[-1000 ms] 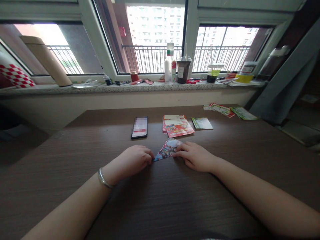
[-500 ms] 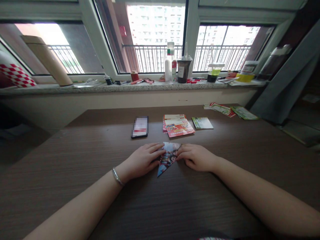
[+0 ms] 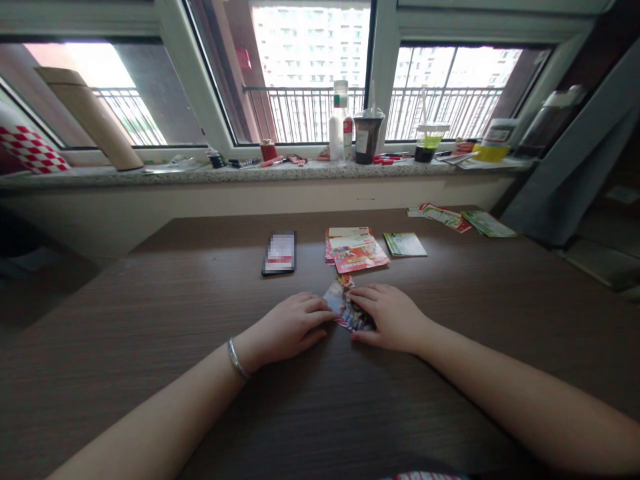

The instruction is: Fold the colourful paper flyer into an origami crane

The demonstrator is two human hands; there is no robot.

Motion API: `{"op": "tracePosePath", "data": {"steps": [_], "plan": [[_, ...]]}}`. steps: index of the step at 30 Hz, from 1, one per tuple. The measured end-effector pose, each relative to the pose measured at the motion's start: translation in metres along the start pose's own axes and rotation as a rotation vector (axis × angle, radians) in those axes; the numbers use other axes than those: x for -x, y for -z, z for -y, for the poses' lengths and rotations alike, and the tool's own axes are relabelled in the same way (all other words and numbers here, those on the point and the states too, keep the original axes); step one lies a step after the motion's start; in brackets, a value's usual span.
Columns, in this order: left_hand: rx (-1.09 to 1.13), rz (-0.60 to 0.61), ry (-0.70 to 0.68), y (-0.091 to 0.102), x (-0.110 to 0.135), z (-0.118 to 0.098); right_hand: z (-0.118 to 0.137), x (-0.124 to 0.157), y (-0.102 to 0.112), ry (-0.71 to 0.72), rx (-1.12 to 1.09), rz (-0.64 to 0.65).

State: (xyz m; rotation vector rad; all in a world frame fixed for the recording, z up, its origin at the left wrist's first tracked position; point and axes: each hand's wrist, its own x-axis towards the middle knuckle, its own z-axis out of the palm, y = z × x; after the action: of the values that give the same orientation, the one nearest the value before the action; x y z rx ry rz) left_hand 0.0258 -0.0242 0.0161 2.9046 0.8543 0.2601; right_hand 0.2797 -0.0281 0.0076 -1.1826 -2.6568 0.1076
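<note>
A folded piece of printed paper (image 3: 338,303) with a colourful picture lies on the brown table between my hands. My left hand (image 3: 295,327), with a silver bangle (image 3: 237,359) at the wrist, holds its left lower edge with the fingertips. My right hand (image 3: 393,317) grips the right side, fingers over the paper and thumb below, hiding part of it. Just beyond the paper lies a fanned stack of red and cream printed cards (image 3: 357,252).
A phone (image 3: 279,253) lies left of the cards, a green-white card stack (image 3: 406,245) right of them. More leaflets (image 3: 447,218) lie at the table's back right. Along the windowsill (image 3: 300,172) stand bottles (image 3: 337,133), a dark drink cup (image 3: 367,137) and a brown tube (image 3: 93,120).
The folded paper has turned; its long point no longer faces down toward me, and a corner now points toward the card stack. My right hand covers more of it, and its thumb is spread lower.
</note>
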Motion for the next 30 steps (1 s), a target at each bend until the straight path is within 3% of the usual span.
{"op": "tracePosePath", "data": {"steps": [6,15,19,30], "plan": [[-0.056,-0.058,0.068,-0.012,0.004,0.012,-0.007,0.0,-0.002,0.118,-0.1,0.037],[0.11,0.053,0.019,0.009,0.008,0.013,-0.011,0.001,-0.005,0.164,-0.192,0.061],[0.022,0.054,0.034,0.007,0.007,0.009,-0.009,0.0,-0.004,0.167,-0.152,0.052],[-0.081,-0.018,-0.209,0.004,0.0,-0.003,-0.008,0.001,-0.002,0.231,-0.022,0.029]]}}
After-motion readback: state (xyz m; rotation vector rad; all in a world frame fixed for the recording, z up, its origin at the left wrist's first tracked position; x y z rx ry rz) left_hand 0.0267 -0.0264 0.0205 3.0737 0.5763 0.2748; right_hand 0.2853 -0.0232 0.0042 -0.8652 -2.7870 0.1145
